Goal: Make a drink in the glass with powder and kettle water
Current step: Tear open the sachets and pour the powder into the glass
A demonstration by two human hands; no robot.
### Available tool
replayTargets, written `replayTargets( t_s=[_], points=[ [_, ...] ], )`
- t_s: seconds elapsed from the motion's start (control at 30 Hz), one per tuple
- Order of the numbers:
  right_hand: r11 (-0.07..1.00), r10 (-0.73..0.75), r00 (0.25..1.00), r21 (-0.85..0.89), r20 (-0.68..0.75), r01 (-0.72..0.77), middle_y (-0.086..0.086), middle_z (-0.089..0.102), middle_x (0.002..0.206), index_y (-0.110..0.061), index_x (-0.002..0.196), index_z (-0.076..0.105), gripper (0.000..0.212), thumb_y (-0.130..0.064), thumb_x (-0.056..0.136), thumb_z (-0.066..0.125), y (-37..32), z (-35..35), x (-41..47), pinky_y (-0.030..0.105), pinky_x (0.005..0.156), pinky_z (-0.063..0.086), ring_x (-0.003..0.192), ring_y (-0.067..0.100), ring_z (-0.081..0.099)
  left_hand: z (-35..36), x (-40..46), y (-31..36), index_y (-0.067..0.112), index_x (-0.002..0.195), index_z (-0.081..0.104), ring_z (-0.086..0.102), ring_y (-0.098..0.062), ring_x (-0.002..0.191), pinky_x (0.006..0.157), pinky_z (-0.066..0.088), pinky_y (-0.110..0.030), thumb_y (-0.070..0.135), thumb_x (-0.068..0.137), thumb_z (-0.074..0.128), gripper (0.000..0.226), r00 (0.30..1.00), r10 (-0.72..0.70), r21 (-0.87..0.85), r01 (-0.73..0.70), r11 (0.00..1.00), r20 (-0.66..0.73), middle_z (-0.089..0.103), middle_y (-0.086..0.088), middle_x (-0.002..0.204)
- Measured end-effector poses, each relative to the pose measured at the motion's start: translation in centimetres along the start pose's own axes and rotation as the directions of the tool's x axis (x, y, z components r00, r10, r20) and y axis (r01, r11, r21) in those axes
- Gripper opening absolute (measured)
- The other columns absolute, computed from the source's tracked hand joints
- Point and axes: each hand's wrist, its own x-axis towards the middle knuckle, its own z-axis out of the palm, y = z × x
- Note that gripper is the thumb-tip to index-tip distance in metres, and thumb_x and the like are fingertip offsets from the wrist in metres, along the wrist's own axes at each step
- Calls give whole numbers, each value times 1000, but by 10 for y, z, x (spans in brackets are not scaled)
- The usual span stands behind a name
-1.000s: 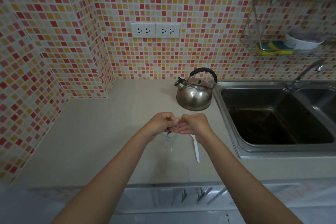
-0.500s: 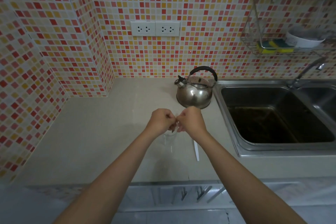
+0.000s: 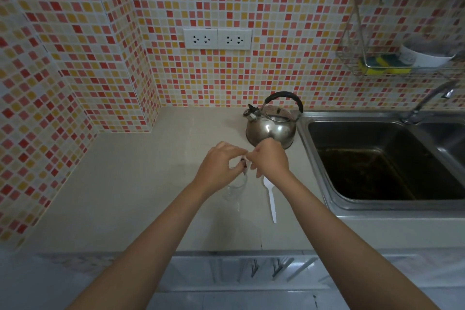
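A clear glass point(image 3: 236, 187) stands on the beige counter point(image 3: 141, 184), partly hidden under my hands. My left hand point(image 3: 217, 167) and my right hand point(image 3: 270, 160) meet just above it, and both pinch a small powder sachet point(image 3: 245, 166), of which only a sliver shows between the fingers. A white plastic spoon point(image 3: 271, 200) lies on the counter right of the glass. The steel kettle point(image 3: 271, 123) with a black handle stands behind my hands, next to the sink.
A steel sink point(image 3: 377, 158) with a tap point(image 3: 427, 100) fills the right side. Above it a wire rack point(image 3: 392, 65) holds a sponge and a white bowl. Two sockets point(image 3: 217, 39) sit on the tiled wall. Drawer handles point(image 3: 266, 267) show below the counter edge.
Both hands have risen slightly away from me above the glass while still pinching the sachet. The spoon's bowl, earlier covered by my right hand, now shows.
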Motion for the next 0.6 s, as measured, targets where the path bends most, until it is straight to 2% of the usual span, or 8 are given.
replayTargets(
  t_s=[0.1,0.17,0.3,0.4,0.47,0.53,0.6],
  points=[
    [998,-18,999,54,-32,19,17,73,67,4,67,70,23,-11,80,59,-2,-5,0,39,61,59,45,26,61,2,-6,1,23,123,63,53,-8,107,88,42,-23,58,72,68,62,1000,2,-42,-3,999,-18,67,7,115],
    [997,-25,999,70,-43,28,16,73,68,2,66,71,22,-11,79,60,-3,-6,1,39,62,59,46,25,58,4,-7,3,19,126,61,55,-13,109,87,40,-21,54,68,75,69,999,11,-2,-11,1000,-42,66,3,118],
    [998,-49,997,25,-60,51,12,73,69,-1,69,72,19,-15,77,62,-1,-6,-1,36,62,57,49,22,58,6,-7,4,11,122,65,60,-19,106,88,46,-25,33,76,77,53,990,27,-23,-30,999,-141,70,-4,112],
    [990,-95,992,-111,-88,85,10,74,70,-5,70,73,18,-20,76,64,1,-7,-3,33,63,56,63,25,67,6,-9,4,12,120,67,61,-18,100,86,50,-27,25,78,76,44,988,40,-46,-48,998,-146,71,-2,105],
    [979,-132,986,-168,-98,114,10,73,71,-6,69,72,18,-21,77,64,2,-7,-3,33,63,56,65,25,68,6,-9,4,12,119,68,62,-18,99,85,50,-28,22,78,76,42,990,40,-65,-49,997,-132,71,-3,103],
    [982,-152,986,-121,-76,142,8,74,72,-9,71,72,17,-22,79,63,6,-7,-1,34,62,56,61,23,67,6,-9,4,12,118,68,62,-17,98,87,50,-27,21,78,76,42,991,6,-122,-22,992,-134,70,-3,103],
    [991,-119,991,45,-66,123,1,72,70,-17,75,73,19,-33,82,65,15,-11,3,32,59,53,53,17,64,5,-7,1,13,119,68,62,-13,95,86,48,-19,22,78,77,42,990,-42,-187,16,982,-137,68,-3,102]
  ],
)
